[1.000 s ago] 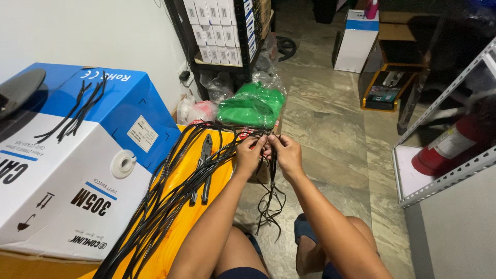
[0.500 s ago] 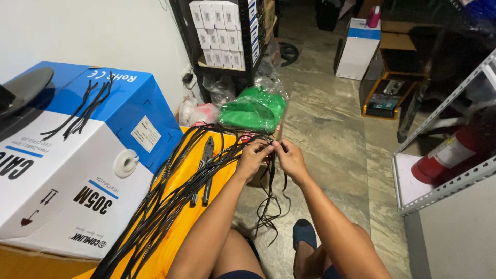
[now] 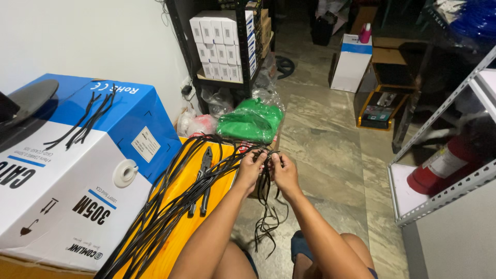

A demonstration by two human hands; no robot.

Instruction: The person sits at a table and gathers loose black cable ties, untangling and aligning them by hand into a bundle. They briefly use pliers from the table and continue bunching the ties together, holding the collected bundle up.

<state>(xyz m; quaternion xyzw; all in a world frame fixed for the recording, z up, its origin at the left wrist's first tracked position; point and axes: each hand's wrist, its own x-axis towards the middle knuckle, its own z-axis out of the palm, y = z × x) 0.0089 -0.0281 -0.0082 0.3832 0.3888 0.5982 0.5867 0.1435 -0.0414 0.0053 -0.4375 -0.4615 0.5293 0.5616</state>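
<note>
The left hand (image 3: 251,169) and right hand (image 3: 282,170) are closed, fingers pinching the ends of the black cables (image 3: 170,206), which trail across the orange box (image 3: 188,227) beside the pliers (image 3: 202,181).

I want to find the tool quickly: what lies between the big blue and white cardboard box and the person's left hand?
In the head view, dark pliers lie among long black cables on the orange surface.

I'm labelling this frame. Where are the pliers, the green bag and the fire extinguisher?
pliers (image 3: 204,164): head view, on the pivot joint.
green bag (image 3: 250,121): head view, middle of the bag.
fire extinguisher (image 3: 443,164): head view, on the red body.
</note>
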